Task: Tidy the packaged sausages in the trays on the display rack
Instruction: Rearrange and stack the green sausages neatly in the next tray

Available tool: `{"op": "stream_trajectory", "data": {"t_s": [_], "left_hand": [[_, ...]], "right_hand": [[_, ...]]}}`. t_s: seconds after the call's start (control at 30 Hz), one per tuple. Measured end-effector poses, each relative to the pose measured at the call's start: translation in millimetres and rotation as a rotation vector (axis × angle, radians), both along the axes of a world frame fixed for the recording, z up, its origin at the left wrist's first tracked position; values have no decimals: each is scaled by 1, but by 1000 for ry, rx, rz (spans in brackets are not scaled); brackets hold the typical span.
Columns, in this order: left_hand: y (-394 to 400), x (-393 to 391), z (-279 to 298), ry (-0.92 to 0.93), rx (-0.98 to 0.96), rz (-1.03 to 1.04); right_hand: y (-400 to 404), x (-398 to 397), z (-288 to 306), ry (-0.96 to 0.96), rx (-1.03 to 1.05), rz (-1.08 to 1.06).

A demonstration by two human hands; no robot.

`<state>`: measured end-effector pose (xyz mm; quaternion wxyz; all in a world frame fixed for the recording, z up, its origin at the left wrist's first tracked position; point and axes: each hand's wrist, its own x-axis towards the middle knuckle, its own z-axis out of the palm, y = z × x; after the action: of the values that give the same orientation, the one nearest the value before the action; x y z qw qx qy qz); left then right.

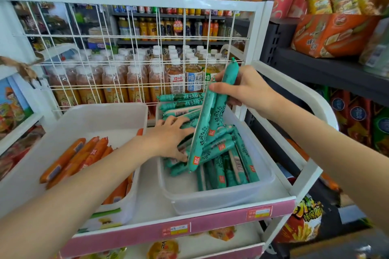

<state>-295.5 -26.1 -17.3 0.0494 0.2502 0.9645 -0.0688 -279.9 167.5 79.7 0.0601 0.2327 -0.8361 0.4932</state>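
Observation:
Two white plastic trays stand side by side on the top shelf of a white display rack (261,33). The right tray (214,200) holds several teal packaged sausages (227,166) lying crisscross. My right hand (244,90) grips two teal sausages (207,120) and holds them tilted up above that tray. My left hand (170,139) reaches into the right tray, its fingers spread on the teal sausages at the tray's left side. The left tray (88,120) holds several orange packaged sausages (77,157), partly hidden by my left forearm.
A white wire grid (134,52) backs the shelf, with bottled tea behind it. A pink price strip (189,227) runs along the shelf front. Snack bags fill a dark shelf unit (328,69) on the right. A lower shelf holds more packets (164,248).

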Motion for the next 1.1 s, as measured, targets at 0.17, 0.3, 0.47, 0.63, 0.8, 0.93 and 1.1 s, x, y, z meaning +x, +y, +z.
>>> {"op": "stream_trajectory", "data": {"t_s": [0.17,0.3,0.47,0.63,0.8,0.93,1.1], "left_hand": [[-6,-6,5,-63,215,-30],[-9,-6,22,-174,719,-5],[7,7,37,-533,1125,53],[6,11,27,-549,1138,66],[3,13,21,-629,1124,71],[3,12,18,-610,1092,100],[8,13,17,-578,1151,61]], "right_hand": [[0,-14,-6,-123,-75,-66],[2,-23,-18,-177,-152,-123],[-7,-21,-27,-207,-175,-15],[0,-13,-36,-234,-96,58],[-2,-7,-53,-276,84,137],[-4,-5,-53,-301,101,197],[-3,-5,-47,-195,157,163]]}}
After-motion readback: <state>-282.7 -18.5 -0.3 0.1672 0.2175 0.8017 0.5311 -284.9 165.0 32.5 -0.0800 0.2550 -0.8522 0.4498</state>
